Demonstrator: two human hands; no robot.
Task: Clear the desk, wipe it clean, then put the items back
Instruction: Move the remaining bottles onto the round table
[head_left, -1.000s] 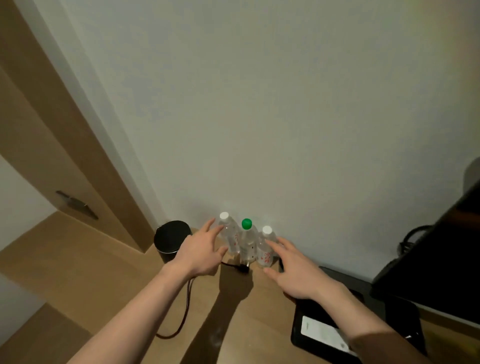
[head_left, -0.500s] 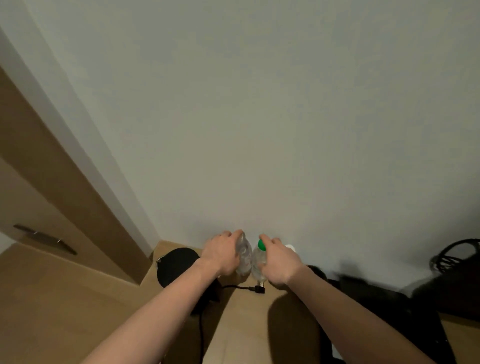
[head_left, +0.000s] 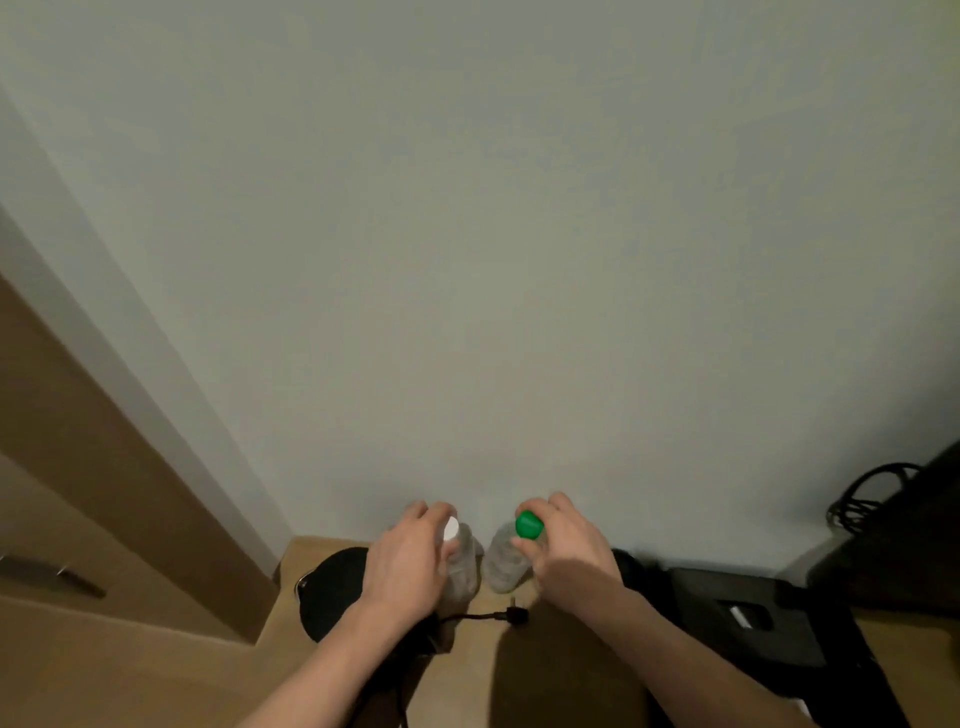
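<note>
Across the upper three quarters of the view, a plain pale wall (head_left: 493, 234) fills the frame. At the far left, a brown wooden door (head_left: 78, 467) with a metal handle (head_left: 52, 574) runs diagonally beside a pale frame. Along the bottom lies a light wooden desk (head_left: 467, 670), seen from above and pushed against the wall.

On the right of the desk sits a dark, blurred mass: a black tray (head_left: 748, 618) with a pale card on it, and beyond it coiled black cables (head_left: 867, 499) beside a dark slab at the frame's edge. Left of centre, a round black object (head_left: 332, 587) stands on the desk, partly hidden by the left forearm. A thin black cable (head_left: 485, 617) with a plug at its end lies on the wood, pointing right.

Two bare forearms reach in from the bottom edge toward the wall. The left hand (head_left: 408, 564) has its fingers curled around a clear plastic bottle with a white cap (head_left: 460, 561). The right hand (head_left: 569, 551) grips a clear bottle with a green cap (head_left: 506, 558), fingers wrapped near its neck. Both bottles are at the far centre of the desk, close to the wall and just beside each other. Their long axes run nearly upright, caps up and tipped slightly toward the viewer. Whether the bottle bases touch the desk cannot be told.
</note>
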